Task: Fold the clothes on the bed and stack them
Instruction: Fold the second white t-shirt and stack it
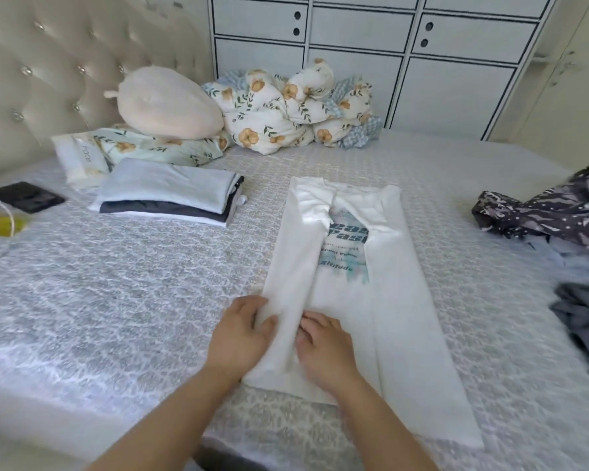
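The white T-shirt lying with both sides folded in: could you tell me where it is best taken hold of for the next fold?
Probably at the near hem of the white T-shirt, one corner in each hand, coming from the near edge of the bed. It lies as a long narrow strip running away from the person, collar far, and the left hand and right hand are already on that end.

Bright soft daylight, slight blur, wide-angle edge distortion
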